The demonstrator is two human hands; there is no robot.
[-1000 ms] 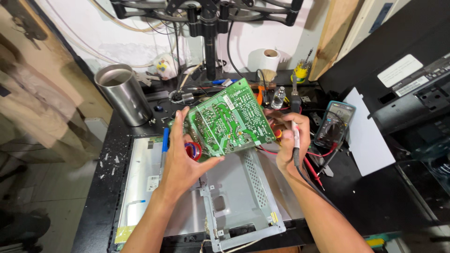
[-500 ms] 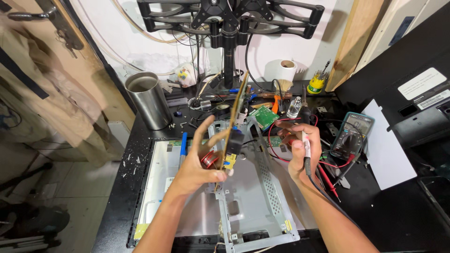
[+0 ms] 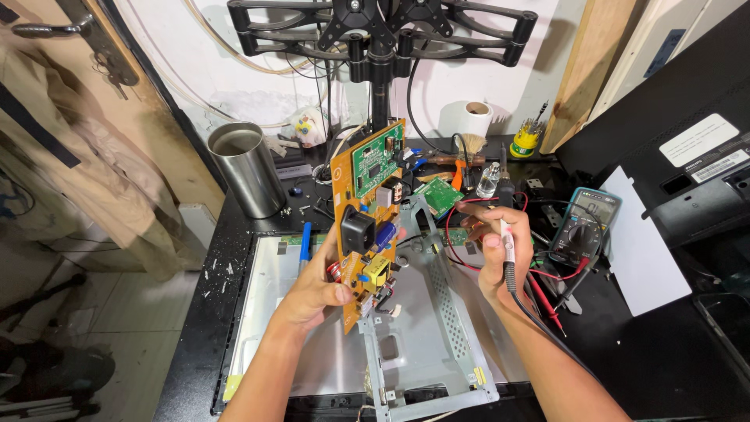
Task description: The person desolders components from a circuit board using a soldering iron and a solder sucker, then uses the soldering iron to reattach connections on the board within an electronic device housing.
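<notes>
My left hand (image 3: 316, 291) grips the lower edge of an orange circuit board (image 3: 367, 215), held nearly upright with its component side toward me; a black socket, a blue capacitor and a yellow transformer show on it. My right hand (image 3: 491, 248) holds a black multimeter probe (image 3: 507, 258) with a white band, its cable trailing down over my wrist. Both hands hover above a monitor's grey metal back panel (image 3: 422, 328) lying flat on the black bench. A small green board (image 3: 437, 196) lies just beyond my right hand.
A multimeter (image 3: 584, 225) with a red lead sits right of my right hand. A steel cup (image 3: 246, 168) stands at back left, a paper roll (image 3: 469, 119) and a yellow pot of tools (image 3: 526, 141) at the back. A monitor arm (image 3: 375, 31) rises behind. A white sheet (image 3: 644, 250) lies at right.
The board has turned from its green solder side facing me, through edge-on, to its orange component side. My right hand has stayed beside it with the probe.
</notes>
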